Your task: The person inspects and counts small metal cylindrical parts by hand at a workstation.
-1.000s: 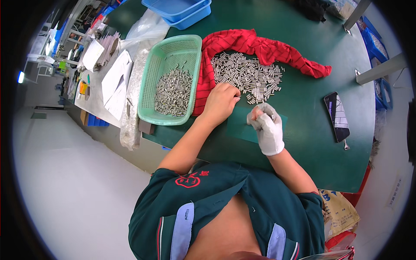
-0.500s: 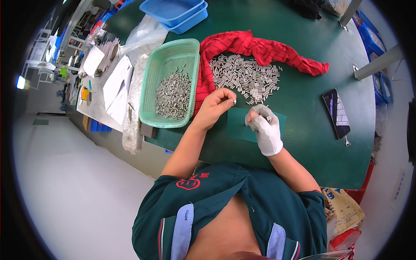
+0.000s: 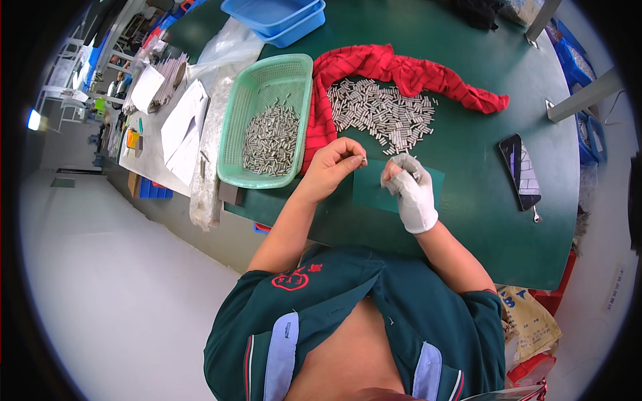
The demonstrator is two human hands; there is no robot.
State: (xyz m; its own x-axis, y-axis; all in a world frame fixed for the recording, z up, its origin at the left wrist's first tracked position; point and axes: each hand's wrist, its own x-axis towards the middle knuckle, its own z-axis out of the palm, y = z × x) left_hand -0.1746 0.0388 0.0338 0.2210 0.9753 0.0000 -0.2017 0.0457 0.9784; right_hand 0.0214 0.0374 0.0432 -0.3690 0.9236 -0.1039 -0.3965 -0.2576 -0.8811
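My left hand (image 3: 332, 168) is bare, its thumb and forefinger pinched round a small metal pin (image 3: 363, 160) whose tip shows. To its right, my right hand (image 3: 413, 194) wears a white glove with bare fingertips. Its fingers are curled in, and a short metallic glint shows between them, seemingly another pin. Under that hand lies a flat green sheet (image 3: 370, 187). Just beyond both hands spreads a loose pile of short silver pins (image 3: 384, 113). A light green mesh basket (image 3: 231, 123) left of my left hand holds many more pins.
A red checked cloth (image 3: 428, 75) curves round the pile's left and far sides. Blue trays (image 3: 294, 33) are stacked at the back. A phone (image 3: 519, 172) lies at the right, near a metal post (image 3: 582, 97). Papers (image 3: 184, 123) and plastic wrap (image 3: 207, 180) lie left.
The pin in my left fingertips has turned a little. My right fingers have shifted slightly while staying curled. The whole view has moved slightly; the pile and basket look otherwise the same.
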